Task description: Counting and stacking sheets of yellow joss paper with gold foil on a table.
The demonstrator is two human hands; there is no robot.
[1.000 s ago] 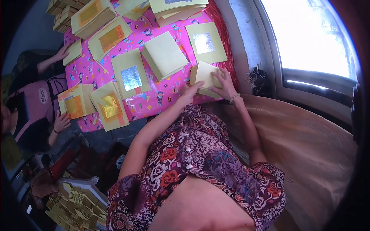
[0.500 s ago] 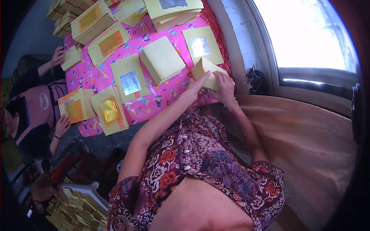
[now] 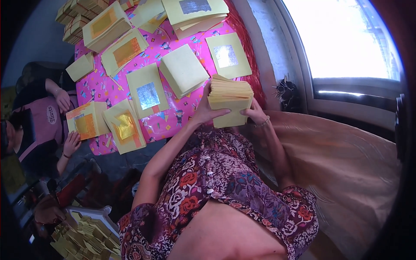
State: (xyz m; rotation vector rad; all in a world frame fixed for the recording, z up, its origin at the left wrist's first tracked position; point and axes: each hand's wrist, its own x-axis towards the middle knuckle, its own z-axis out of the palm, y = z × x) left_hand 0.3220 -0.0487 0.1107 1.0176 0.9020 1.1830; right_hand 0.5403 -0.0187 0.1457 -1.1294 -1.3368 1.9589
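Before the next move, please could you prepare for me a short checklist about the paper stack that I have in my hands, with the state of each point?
1. Left hand on the stack: ok, thumb across the front, at its left side.
2. Right hand on the stack: ok, thumb on the front, at its right side.
3. Upper edges of the paper stack even: not ok, the layers look fanned and uneven.
4. Back of the stack in order: cannot tell, it faces away from the camera.
5. Co-worker's hands away from the stack: ok, both are at the far left of the view.
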